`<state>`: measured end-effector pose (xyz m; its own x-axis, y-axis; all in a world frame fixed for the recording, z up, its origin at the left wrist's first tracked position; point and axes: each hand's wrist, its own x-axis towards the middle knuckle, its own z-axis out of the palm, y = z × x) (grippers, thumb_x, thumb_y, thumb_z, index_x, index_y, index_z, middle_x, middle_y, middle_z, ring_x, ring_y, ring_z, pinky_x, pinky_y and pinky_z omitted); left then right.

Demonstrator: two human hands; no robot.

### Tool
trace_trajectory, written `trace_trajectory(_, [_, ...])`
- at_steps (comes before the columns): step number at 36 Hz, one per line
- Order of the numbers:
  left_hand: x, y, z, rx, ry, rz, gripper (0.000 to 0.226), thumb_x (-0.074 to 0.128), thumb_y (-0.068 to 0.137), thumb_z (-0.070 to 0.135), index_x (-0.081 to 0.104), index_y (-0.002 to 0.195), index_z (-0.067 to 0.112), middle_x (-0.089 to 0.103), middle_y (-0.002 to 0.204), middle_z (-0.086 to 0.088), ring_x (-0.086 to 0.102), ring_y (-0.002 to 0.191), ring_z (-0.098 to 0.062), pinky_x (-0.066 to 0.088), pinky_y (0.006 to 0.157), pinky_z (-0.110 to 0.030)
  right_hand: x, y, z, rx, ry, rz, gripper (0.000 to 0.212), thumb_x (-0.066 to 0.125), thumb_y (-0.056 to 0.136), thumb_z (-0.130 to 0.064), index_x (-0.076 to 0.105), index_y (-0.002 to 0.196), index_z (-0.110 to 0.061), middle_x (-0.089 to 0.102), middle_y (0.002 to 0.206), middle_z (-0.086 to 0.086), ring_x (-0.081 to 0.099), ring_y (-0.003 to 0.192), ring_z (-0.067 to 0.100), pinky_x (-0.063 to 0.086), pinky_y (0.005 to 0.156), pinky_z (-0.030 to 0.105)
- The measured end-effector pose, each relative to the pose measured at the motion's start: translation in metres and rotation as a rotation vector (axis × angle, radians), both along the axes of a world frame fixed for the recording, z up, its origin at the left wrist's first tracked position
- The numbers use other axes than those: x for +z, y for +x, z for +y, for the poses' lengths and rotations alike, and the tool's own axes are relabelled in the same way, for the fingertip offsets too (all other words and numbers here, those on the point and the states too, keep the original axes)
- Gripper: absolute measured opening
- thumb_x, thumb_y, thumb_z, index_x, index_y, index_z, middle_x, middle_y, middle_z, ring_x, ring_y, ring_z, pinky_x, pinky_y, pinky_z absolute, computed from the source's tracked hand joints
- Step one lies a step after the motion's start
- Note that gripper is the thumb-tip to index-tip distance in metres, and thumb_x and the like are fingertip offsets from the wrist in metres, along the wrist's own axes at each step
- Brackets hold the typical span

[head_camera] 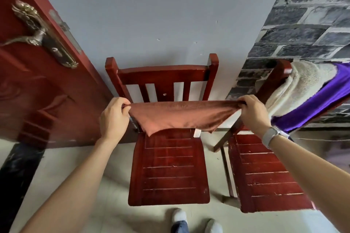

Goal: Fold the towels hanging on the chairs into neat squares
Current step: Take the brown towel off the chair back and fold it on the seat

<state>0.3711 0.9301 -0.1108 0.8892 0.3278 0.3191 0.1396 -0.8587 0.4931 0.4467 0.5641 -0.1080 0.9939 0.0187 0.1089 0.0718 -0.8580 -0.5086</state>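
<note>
My left hand (113,117) and right hand (252,112) each pinch a top corner of the rust-brown terry towel (180,116); long axis runs left-right, taut, above the red wooden chair (168,168) seat.

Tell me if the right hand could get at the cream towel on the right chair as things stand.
Probably not yet: the right hand pinches one end of the brown towel. The cream towel hangs just beyond it with nothing between, so once freed it looks reachable.
</note>
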Motion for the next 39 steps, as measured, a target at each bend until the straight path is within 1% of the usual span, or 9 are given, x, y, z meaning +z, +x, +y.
trace_trajectory(6, [-0.066,-0.041,0.012,-0.04,0.067,0.117,0.014,0.064,0.077,-0.003,0.06,0.083,0.01,0.063,0.086,-0.008,0.062,0.074,-0.035,0.05,0.059,-0.042,-0.064,-0.041,0.001,0.045,0.063,0.097,0.02,0.05,0.085,0.004,0.065,0.097,-0.003,0.058,0.097,0.009,0.059,0.081,0.027,0.05,0.075,0.036])
trace_trajectory(8, [-0.094,-0.054,0.012,-0.052,0.06,0.178,0.015,0.063,0.075,-0.004,0.059,0.079,0.009,0.063,0.084,-0.008,0.061,0.073,-0.035,0.05,0.056,-0.043,-0.093,-0.058,0.002,0.046,0.057,0.14,0.022,0.052,0.082,0.006,0.067,0.094,-0.003,0.06,0.095,0.011,0.059,0.082,0.029,0.047,0.075,0.034])
trace_trajectory(12, [-0.156,-0.088,0.009,-0.037,0.076,0.346,0.016,0.064,0.072,-0.005,0.057,0.074,0.009,0.063,0.081,-0.007,0.059,0.067,-0.033,0.038,0.051,-0.031,-0.156,-0.097,0.005,0.058,0.031,0.282,0.02,0.057,0.079,0.009,0.068,0.094,0.003,0.062,0.096,0.018,0.061,0.083,0.037,0.049,0.074,0.038])
trace_trajectory(16, [-0.22,-0.13,0.008,-0.062,0.064,0.532,0.018,0.064,0.071,-0.007,0.056,0.074,0.009,0.061,0.08,-0.006,0.058,0.067,-0.032,0.033,0.051,-0.028,-0.218,-0.142,0.0,0.065,-0.01,0.502,0.015,0.059,0.081,0.003,0.069,0.093,0.001,0.061,0.097,0.016,0.06,0.085,0.036,0.05,0.075,0.041])
trace_trajectory(22, [-0.284,-0.188,0.0,-0.098,0.05,0.786,0.012,0.061,0.076,-0.002,0.059,0.079,0.01,0.064,0.087,-0.007,0.061,0.071,-0.032,0.046,0.054,-0.037,-0.277,-0.2,-0.012,0.161,-0.193,0.759,0.018,0.056,0.087,-0.009,0.068,0.1,-0.003,0.06,0.108,0.015,0.061,0.091,0.035,0.05,0.076,0.038])
trace_trajectory(25, [-0.301,-0.208,-0.003,-0.088,0.05,0.88,0.011,0.058,0.077,0.0,0.06,0.083,0.009,0.065,0.09,-0.009,0.062,0.07,-0.035,0.047,0.056,-0.038,-0.292,-0.22,-0.013,0.171,-0.224,0.794,0.017,0.055,0.088,-0.01,0.07,0.096,-0.007,0.062,0.106,0.012,0.061,0.089,0.033,0.049,0.075,0.035])
trace_trajectory(32, [-0.31,-0.22,-0.007,-0.013,0.069,1.022,0.015,0.053,0.08,0.001,0.058,0.087,0.013,0.065,0.093,-0.007,0.062,0.082,-0.032,0.045,0.064,-0.035,-0.309,-0.234,-0.007,0.188,-0.243,0.889,0.023,0.049,0.091,-0.014,0.068,0.105,-0.013,0.059,0.112,0.005,0.059,0.095,0.026,0.045,0.078,0.029])
trace_trajectory(36, [-0.305,-0.215,-0.01,-0.036,0.145,1.068,0.02,0.051,0.077,-0.004,0.059,0.086,0.012,0.065,0.089,-0.009,0.062,0.08,-0.032,0.049,0.063,-0.037,-0.313,-0.23,-0.006,0.261,-0.271,0.939,0.026,0.047,0.091,-0.013,0.067,0.108,-0.018,0.058,0.115,0.002,0.058,0.1,0.023,0.038,0.074,0.023])
trace_trajectory(39, [-0.303,-0.217,-0.011,-0.033,0.233,1.126,0.022,0.049,0.075,-0.005,0.059,0.088,0.01,0.064,0.09,-0.01,0.062,0.082,-0.032,0.047,0.062,-0.036,-0.317,-0.228,-0.005,0.303,-0.28,0.964,0.027,0.046,0.091,-0.014,0.066,0.109,-0.019,0.058,0.114,0.001,0.058,0.098,0.022,0.038,0.072,0.024])
